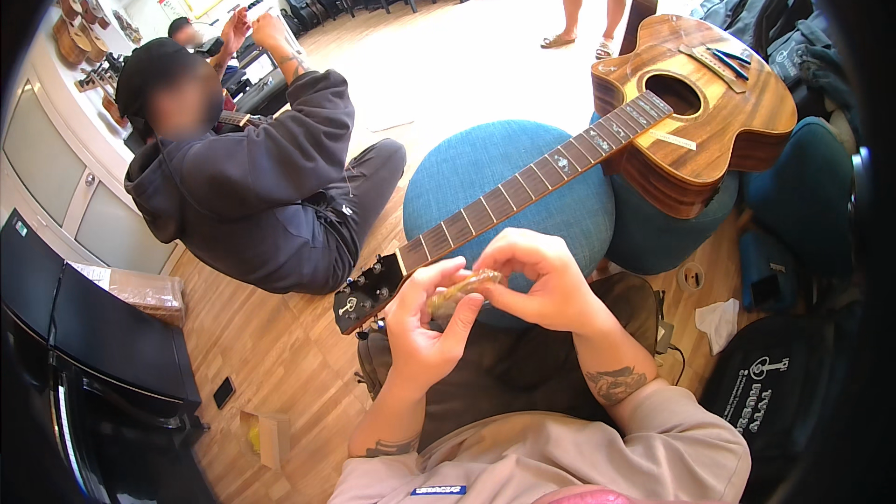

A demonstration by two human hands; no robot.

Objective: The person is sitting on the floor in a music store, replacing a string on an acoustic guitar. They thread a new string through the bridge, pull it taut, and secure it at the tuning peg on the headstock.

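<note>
Between my two hands, in front of my chest, is a small crinkly clear packet (pixel 457 294) with something gold-brown in it; its exact contents are too small to make out. My left hand (pixel 420 322) is closed round one end of the packet. The fingers of my right hand (pixel 541 285) pinch its other end. Just beyond my hands lies an acoustic guitar (pixel 644 135), face up, with no strings visible on its neck. Its black headstock (pixel 367 294) points toward the left, close to my left hand. A blue slim tool (pixel 731 63) rests near the bridge.
Blue round stools (pixel 509 163) support the guitar. At left a person in a dark hoodie (pixel 252 182) sits with raised hands. Another person's legs (pixel 595 9) stand at the back. A phone (pixel 224 392) and small open box (pixel 271 439) lie on the floor, a black case (pixel 765 392) at right.
</note>
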